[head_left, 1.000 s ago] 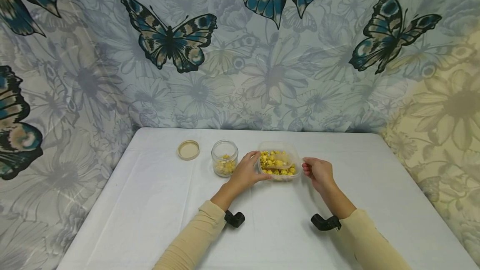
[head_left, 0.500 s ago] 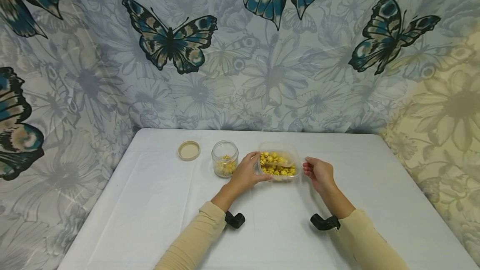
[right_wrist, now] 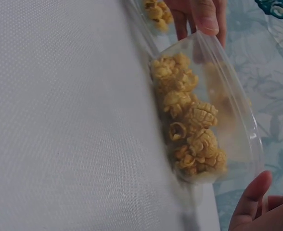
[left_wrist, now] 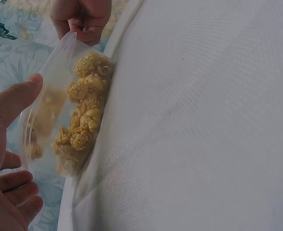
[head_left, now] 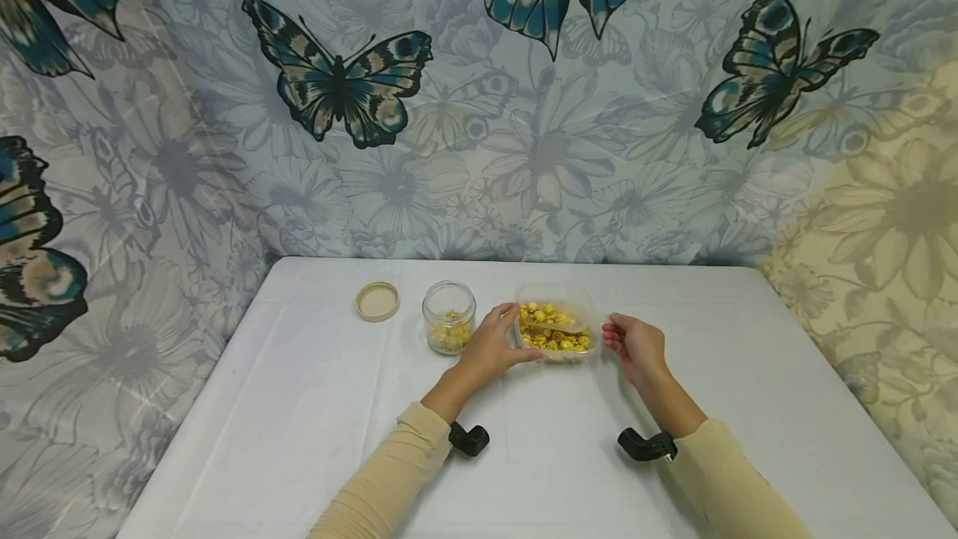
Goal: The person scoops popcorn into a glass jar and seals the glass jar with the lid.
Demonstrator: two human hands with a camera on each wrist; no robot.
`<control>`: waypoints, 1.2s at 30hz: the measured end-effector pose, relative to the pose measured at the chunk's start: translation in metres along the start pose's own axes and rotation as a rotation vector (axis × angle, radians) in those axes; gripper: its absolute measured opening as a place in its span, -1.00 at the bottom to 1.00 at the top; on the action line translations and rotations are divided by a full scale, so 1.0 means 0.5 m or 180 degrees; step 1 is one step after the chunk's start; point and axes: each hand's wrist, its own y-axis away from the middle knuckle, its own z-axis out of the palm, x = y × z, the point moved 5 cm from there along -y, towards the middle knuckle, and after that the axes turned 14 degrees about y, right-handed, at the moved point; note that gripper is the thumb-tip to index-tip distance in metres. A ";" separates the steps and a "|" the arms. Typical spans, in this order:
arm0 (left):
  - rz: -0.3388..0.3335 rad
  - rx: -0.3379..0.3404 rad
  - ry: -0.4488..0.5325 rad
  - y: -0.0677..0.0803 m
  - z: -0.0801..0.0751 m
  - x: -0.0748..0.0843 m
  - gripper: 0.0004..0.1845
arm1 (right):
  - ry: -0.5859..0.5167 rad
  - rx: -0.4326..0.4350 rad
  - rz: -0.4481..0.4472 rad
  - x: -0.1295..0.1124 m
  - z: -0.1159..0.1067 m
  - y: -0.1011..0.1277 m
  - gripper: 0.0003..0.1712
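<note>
A clear plastic container (head_left: 561, 354) filled with yellow caramel popcorn (head_left: 554, 341) stands on the white table. My left hand (head_left: 490, 345) holds its left side, thumb at the near rim and fingers around the far-left side. Just right of the container, my right hand (head_left: 634, 345) pinches the thin handle of a translucent spoon, mostly hidden by the fingers. The spoon's pale bowl (head_left: 563, 326) lies among the popcorn. In the right wrist view, the right-hand fingers (right_wrist: 257, 192) curl close to the container's rim. Left of my left hand stands a glass jar (head_left: 447, 306) partly filled with popcorn.
A round lid (head_left: 377, 301) with a gold-coloured rim lies left of the jar. The white cloth-covered table (head_left: 299, 406) ends at the back against a butterfly-patterned curtain (head_left: 479, 190). A black wrist camera (head_left: 469, 439) sits at the left cuff, another (head_left: 647, 444) at the right.
The spoon's bowl has shifted slightly and tilted within the popcorn, and the right hand has moved only a little. Left hand, container, jar and lid stay in place.
</note>
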 end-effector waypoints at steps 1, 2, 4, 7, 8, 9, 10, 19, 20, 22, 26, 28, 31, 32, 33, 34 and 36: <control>0.0012 0.0006 0.0014 0.001 0.000 0.000 0.02 | -0.0018 -0.0004 -0.0004 0.000 0.000 0.000 -0.79; 0.0023 0.0010 0.0025 0.001 -0.001 0.000 0.02 | -0.0033 0.0000 -0.0003 0.000 0.000 -0.001 -0.80; 0.0036 0.0012 0.0054 0.003 -0.001 0.001 0.02 | -0.0076 0.0000 -0.0001 0.001 0.001 -0.002 -0.85; 0.0051 0.0011 0.0071 0.005 -0.001 -0.001 0.03 | -0.0153 -0.0001 -0.0008 0.000 0.002 -0.002 -0.88; 0.0058 0.0012 0.0074 0.006 0.000 -0.002 0.03 | -0.0169 -0.0002 -0.0004 0.001 0.001 -0.003 -0.88; 0.0061 0.0013 0.0081 0.006 0.000 -0.003 0.03 | -0.0187 -0.0009 -0.0006 0.001 0.001 -0.003 -0.88; 0.0070 0.0016 0.0090 0.007 0.001 -0.004 0.03 | -0.0205 -0.0011 -0.0002 0.002 0.001 -0.003 -0.87; 0.0040 0.0029 0.0185 0.007 0.004 -0.007 0.02 | -0.0270 -0.0040 0.0007 0.004 -0.002 -0.003 -0.88; 0.0040 0.0028 0.0187 0.007 0.004 -0.006 0.02 | -0.0270 -0.0038 0.0009 0.004 -0.002 -0.002 -0.88; 0.0038 0.0026 0.0188 0.007 0.004 -0.006 0.02 | -0.0276 -0.0027 0.0025 0.004 -0.002 -0.002 -0.89; 0.0049 0.0028 0.0193 0.006 0.004 -0.004 0.02 | -0.0302 -0.0049 0.0059 0.004 -0.002 0.001 -0.90; 0.0057 0.0030 0.0197 0.007 0.004 -0.003 0.02 | -0.0321 -0.0063 0.0067 0.003 -0.002 0.002 -0.89; 0.0055 0.0017 0.0200 0.007 0.003 -0.002 0.02 | -0.0336 -0.0084 0.0072 0.000 -0.002 0.005 -0.88; 0.0050 0.0009 0.0201 0.007 0.003 -0.002 0.02 | -0.0344 -0.0082 0.0071 -0.001 -0.001 0.006 -0.88; 0.0048 0.0002 0.0199 0.006 0.003 -0.001 0.02 | -0.0346 -0.0084 0.0072 -0.002 -0.001 0.007 -0.88; 0.0042 -0.0009 0.0203 0.006 0.002 -0.001 0.02 | -0.0344 -0.0089 0.0077 -0.002 -0.001 0.008 -0.89; 0.0027 -0.0031 0.0208 0.006 0.001 0.000 0.02 | -0.0354 -0.0091 0.0086 -0.004 0.000 0.011 -0.89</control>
